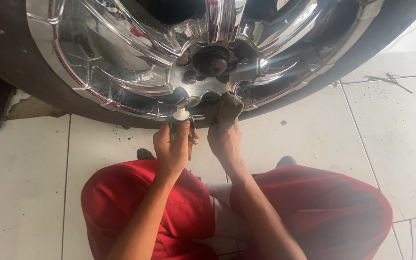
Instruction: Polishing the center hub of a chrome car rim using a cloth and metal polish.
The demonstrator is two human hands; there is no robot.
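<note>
The left hand (172, 147) is gripping a small green tube (181, 126), with the fingers closed around its body. The tube is standing upright in the fist, and its white cap (181, 114) is pointing up at the lower edge of the chrome wheel (169, 72), touching or nearly touching the rim there. The right hand (224, 137) is sitting just beside the left, with its fingers bunched on a dirty brownish cloth (227, 107). The cloth is pressing against the chrome just below the hub (211, 60), near the lug recesses. The two hands are lying close together but are not touching.

The wheel is standing upright inside a dark tyre (20, 72) that is resting on a floor of large white tiles (314, 130). The person is squatting in front of it, with both knees in red trousers (323, 202) spreading to either side of the forearms. Dark specks and a few scraps of debris (386, 79) are lying on the tiles to the right.
</note>
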